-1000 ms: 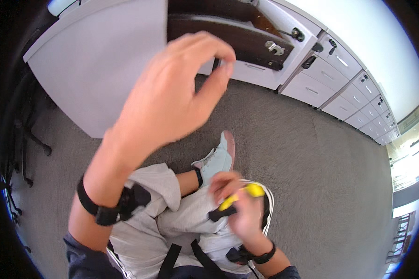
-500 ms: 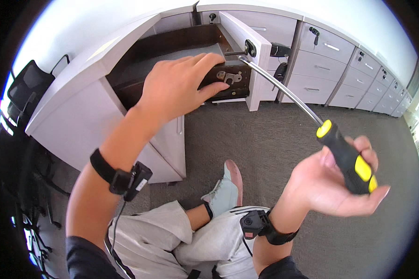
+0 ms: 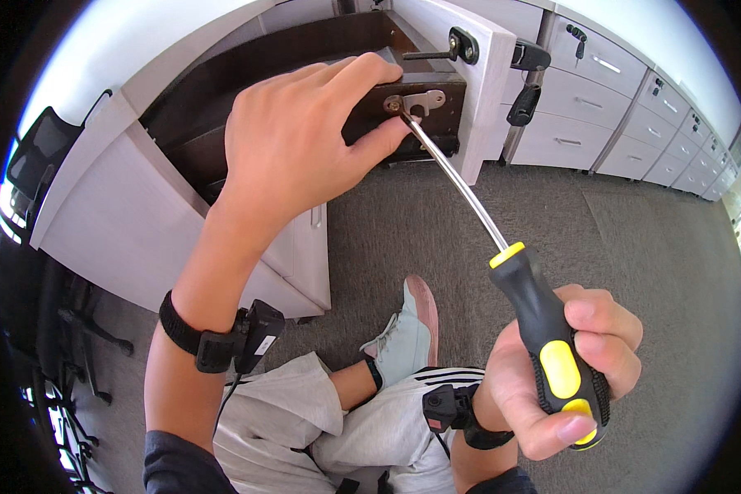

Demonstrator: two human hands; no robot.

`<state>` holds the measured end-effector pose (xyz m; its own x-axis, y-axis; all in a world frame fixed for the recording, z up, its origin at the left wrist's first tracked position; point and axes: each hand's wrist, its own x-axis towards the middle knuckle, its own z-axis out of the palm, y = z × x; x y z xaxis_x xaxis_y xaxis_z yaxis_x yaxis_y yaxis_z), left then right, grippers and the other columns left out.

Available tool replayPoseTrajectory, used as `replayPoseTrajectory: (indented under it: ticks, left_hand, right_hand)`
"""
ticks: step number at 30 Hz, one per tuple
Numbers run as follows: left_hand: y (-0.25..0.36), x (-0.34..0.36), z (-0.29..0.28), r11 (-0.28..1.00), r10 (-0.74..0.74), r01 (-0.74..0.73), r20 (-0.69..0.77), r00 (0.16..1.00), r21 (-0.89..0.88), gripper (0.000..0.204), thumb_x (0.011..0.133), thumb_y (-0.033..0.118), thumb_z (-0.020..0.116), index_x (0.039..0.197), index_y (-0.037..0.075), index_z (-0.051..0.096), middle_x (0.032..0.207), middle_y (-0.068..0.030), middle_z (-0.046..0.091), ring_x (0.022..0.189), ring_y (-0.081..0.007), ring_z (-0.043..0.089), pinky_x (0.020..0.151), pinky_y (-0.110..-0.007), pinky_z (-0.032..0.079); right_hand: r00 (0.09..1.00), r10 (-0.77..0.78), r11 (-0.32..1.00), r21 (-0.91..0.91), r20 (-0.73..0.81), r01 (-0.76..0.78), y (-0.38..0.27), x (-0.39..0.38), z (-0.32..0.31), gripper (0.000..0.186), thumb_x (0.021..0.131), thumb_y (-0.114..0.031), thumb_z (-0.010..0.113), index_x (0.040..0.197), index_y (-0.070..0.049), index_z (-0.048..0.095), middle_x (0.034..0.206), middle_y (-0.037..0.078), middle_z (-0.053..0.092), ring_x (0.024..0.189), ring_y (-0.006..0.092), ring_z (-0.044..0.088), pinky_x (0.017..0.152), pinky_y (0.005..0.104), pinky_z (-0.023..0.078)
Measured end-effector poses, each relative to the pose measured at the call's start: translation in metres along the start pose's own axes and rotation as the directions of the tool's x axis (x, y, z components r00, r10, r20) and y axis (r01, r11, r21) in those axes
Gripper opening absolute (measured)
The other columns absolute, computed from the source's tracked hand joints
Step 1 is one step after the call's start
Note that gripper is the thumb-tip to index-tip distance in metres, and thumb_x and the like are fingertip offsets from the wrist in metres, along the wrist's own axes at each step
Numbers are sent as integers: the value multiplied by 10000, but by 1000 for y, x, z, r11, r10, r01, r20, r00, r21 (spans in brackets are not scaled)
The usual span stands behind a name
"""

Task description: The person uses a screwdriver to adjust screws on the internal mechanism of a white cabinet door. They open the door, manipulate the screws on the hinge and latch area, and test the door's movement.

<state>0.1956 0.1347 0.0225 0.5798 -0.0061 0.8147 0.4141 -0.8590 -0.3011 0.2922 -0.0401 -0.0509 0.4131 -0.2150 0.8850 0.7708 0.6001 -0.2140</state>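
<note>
My left hand [image 3: 313, 132] is curled over the upper edge of an open drawer's dark-brown side [image 3: 189, 152], fingers on top and thumb beside a silver metal latch plate [image 3: 432, 103]. My right hand [image 3: 564, 366] grips a black-and-yellow screwdriver [image 3: 519, 272] by its handle. The screwdriver's shaft runs up to the plate's lower left, where the tip is at or beside a screw [image 3: 393, 107] near my left thumb. The drawer's pale front panel [image 3: 479, 99] carries a black lock fitting [image 3: 463, 45] on its inner face, with a bar sticking out over the drawer.
The pale cabinet body [image 3: 119, 235] stands at left, with black office chairs [image 3: 37, 165] beyond. A row of drawer units [image 3: 576, 111] with keys in their locks curves off to the right. My outstretched leg and shoe [image 3: 403, 333] rest below on the grey carpet [image 3: 510, 214].
My right hand has swung the screwdriver up from my lap and now angles its tip at the latch plate. My left hand has come onto the drawer's side. The view has tilted toward the drawer.
</note>
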Motion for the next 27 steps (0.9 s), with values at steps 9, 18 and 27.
replayPoseTrajectory:
  ticks: [9, 18, 27]
  left_hand:
    - [0, -4, 2, 1000, 8, -9, -50, 999, -6, 317, 726, 326, 746, 971, 152, 647, 743, -19, 660, 625, -207, 625, 545, -282, 462]
    - [0, -4, 1, 1000, -17, 18, -48, 999, 10, 329, 730, 365, 743, 968, 158, 650, 743, -20, 658, 633, -211, 628, 547, -287, 467]
    - [0, -6, 0, 1000, -12, 12, -27, 1000, -24, 323, 740, 338, 741, 979, 142, 647, 754, -38, 661, 647, -223, 633, 562, -291, 475]
  right_hand:
    - [977, -36, 996, -74, 209, 52, 0, -5, 1, 459, 827, -503, 431, 912, -56, 484, 844, 150, 550, 667, 206, 533, 559, 299, 423]
    - [971, -101, 992, -56, 217, 116, 1, -5, 3, 449, 825, -491, 439, 917, -54, 485, 840, 150, 544, 684, 210, 536, 555, 300, 426]
    - [891, -184, 983, 71, 414, 169, -12, -11, 18, 295, 796, -335, 638, 915, -128, 465, 888, 41, 530, 615, 153, 407, 503, 275, 309]
